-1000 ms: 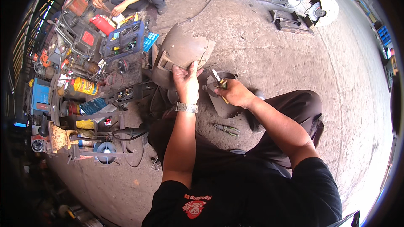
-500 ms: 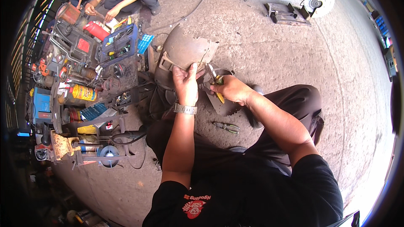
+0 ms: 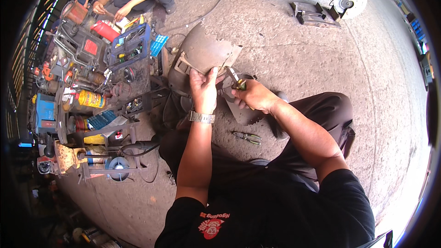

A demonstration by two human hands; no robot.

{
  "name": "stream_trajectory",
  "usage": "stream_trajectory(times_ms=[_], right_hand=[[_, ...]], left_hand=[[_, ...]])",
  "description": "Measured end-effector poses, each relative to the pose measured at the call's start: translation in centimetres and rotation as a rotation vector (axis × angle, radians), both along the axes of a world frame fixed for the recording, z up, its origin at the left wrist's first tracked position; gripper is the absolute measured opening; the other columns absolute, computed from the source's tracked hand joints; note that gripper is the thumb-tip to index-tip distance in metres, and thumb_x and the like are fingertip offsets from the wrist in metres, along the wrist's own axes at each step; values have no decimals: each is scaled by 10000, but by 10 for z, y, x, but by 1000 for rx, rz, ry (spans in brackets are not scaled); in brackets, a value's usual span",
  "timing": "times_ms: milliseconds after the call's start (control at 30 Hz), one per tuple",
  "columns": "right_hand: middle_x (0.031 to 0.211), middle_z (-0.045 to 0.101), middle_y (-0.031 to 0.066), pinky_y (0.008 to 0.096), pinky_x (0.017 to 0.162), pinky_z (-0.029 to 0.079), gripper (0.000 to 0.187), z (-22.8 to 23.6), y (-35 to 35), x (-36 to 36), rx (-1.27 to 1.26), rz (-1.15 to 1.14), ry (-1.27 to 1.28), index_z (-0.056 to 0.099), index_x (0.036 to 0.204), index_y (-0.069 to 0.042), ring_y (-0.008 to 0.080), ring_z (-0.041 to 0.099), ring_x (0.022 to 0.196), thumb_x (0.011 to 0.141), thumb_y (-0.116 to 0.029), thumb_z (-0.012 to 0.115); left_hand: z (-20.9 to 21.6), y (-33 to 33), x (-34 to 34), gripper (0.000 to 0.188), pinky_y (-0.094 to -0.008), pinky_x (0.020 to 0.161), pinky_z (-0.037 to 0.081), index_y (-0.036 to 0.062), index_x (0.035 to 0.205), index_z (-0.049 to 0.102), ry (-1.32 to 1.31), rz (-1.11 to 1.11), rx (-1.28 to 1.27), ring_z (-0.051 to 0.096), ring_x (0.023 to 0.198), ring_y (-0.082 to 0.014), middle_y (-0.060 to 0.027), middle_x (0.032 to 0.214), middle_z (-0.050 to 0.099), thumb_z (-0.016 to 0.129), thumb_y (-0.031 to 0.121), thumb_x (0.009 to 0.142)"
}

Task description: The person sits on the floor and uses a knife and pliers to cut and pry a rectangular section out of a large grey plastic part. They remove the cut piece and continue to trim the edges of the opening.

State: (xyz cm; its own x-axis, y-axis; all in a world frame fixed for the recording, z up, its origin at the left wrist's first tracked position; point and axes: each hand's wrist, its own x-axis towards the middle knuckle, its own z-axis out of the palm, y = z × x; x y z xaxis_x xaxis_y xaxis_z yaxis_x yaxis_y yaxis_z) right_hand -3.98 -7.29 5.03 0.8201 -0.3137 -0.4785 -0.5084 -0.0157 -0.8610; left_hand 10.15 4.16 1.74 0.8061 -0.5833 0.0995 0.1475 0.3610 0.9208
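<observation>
Near twelve o'clock, our left hand [image 3: 203,93] pinches the shell [image 3: 204,48]; our right hand [image 3: 255,96] grasps pliers [image 3: 236,79] by its four-o'clock edge. A slip could nip our left hand.

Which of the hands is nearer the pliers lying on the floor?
Right: the right hand is beyond the pliers; the left hand is farther away, beyond and to their left.

Rough concrete floor [image 3: 285,64] — glaring light [image 3: 390,197] lower right — dark slatted wall [image 3: 40,24] upper left.
</observation>
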Motion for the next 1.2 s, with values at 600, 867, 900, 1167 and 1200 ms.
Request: stream_trajectory(times_ms=[600,867,900,1167,1200], right_hand=[[951,720,110,349,784,543,339,0,-4,-2,141,74,-84,662,1095,59,189,682,841,1017,-270,656],[976,720,127,343,727,560,358,-2,-3,-4,234,49,-70,633,1132,55,194,692,830,1020,-284,653],[981,719,128,344,721,561,366,1,-2,-4,244,49,-60,626,1145,55,195,694,831,1018,-286,656],[1022,717,121,372,708,572,448,-2,-3,-4,299,42,-25,598,1224,21,211,704,858,1012,-370,652],[1022,717,120,377,709,573,454,-4,-3,-4,306,42,-31,598,1227,19,213,705,864,1012,-377,650]], left_hand=[[-4,0,3,251,-429,842,637,30,1225,464,58,-50,-37,671,1043,-213,-122,1219,625,593,8,1010],[0,-2,1,282,-396,843,633,22,1247,458,12,-49,-28,668,1050,-206,-126,1237,624,602,8,1005],[0,-2,1,285,-394,842,633,22,1249,455,7,-49,-33,668,1051,-205,-126,1238,623,602,6,1004],[4,-4,-4,238,-458,892,609,27,1213,444,-111,37,15,665,1085,-229,-142,1241,624,581,13,1019],[4,-4,-3,249,-458,895,607,26,1223,440,-121,38,9,665,1085,-229,-142,1248,623,581,14,1019]])
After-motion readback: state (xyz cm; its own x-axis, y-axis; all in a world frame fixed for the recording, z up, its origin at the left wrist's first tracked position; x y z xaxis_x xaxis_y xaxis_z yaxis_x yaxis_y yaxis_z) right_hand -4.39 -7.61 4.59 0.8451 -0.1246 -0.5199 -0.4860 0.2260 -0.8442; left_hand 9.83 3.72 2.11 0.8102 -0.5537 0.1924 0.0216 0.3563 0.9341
